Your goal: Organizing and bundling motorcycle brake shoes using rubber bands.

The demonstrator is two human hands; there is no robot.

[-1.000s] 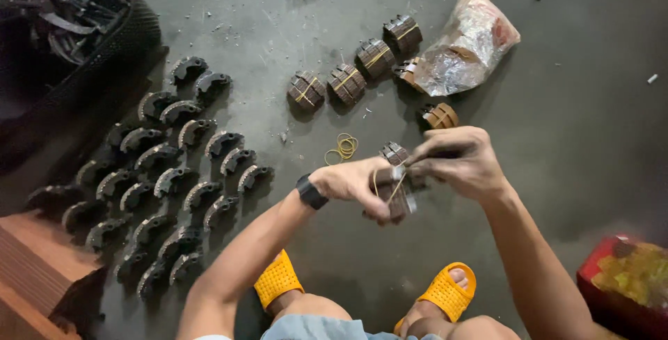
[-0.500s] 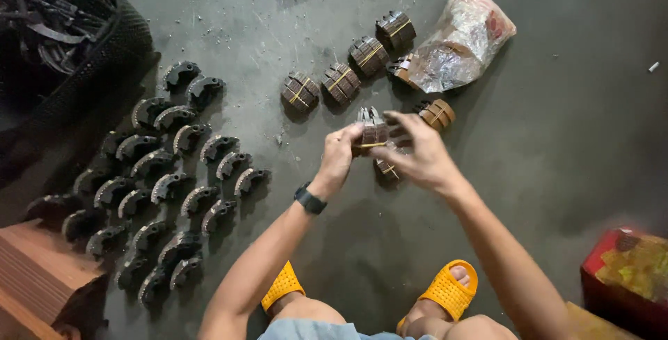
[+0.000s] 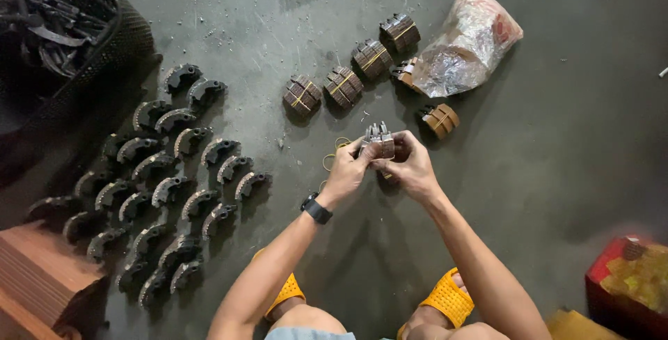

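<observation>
At far left a dark mesh basket (image 3: 104, 41) holds black metal parts, with a reddish wooden block (image 3: 42, 284) lower down. Beside them, rows of dark curved metal shoes (image 3: 167, 187) lie on the grey concrete floor (image 3: 557, 138). The left hand (image 3: 346, 171) – black watch at the wrist – and the right hand (image 3: 412, 167) meet over the floor, fingers closed around a small brown stack of lined metal pieces (image 3: 380, 144). Yellow rubber bands (image 3: 330, 159) lie just left of the hands. Beyond them sit banded brown bundles (image 3: 341, 86) in a row, then a crumpled clear plastic bag (image 3: 470, 44). A red box (image 3: 630, 284) is at far right.
</observation>
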